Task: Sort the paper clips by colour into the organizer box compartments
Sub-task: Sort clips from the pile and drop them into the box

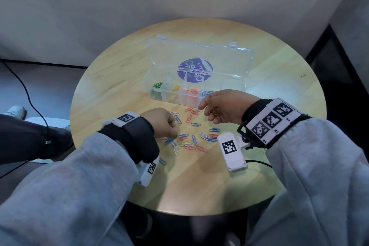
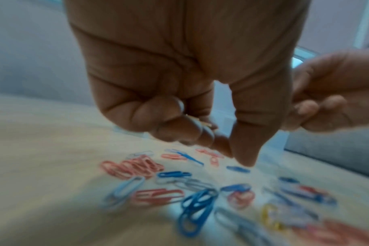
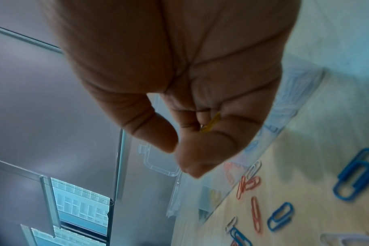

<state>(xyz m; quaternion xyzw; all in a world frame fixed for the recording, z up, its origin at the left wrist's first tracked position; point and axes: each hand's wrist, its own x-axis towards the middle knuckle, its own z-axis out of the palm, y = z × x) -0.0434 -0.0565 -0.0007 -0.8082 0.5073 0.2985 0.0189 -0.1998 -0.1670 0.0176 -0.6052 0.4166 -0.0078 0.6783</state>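
A clear organizer box (image 1: pixel 177 100) lies open at the table's middle, lid (image 1: pixel 199 54) folded back. Its compartments hold green (image 1: pixel 157 85), yellow (image 1: pixel 175 88), red (image 1: pixel 192 92) and blue clips (image 1: pixel 208 92). Loose red, blue, white and yellow paper clips (image 1: pixel 191 136) are scattered in front of it. My left hand (image 1: pixel 173 134) hovers over the pile's left side, thumb and forefinger tips close together (image 2: pixel 234 156), with a yellow clip (image 2: pixel 202 124) tucked in its curled fingers. My right hand (image 1: pixel 203 109) is just before the box, its curled fingers holding yellow clips (image 1: pixel 214 111) (image 3: pixel 211 123).
The round wooden table (image 1: pixel 119 86) stands against a grey wall. A white tagged camera block (image 1: pixel 232 151) sits low beside the pile's right side. A black cable (image 1: pixel 26 90) runs across the floor at the left, off the table.
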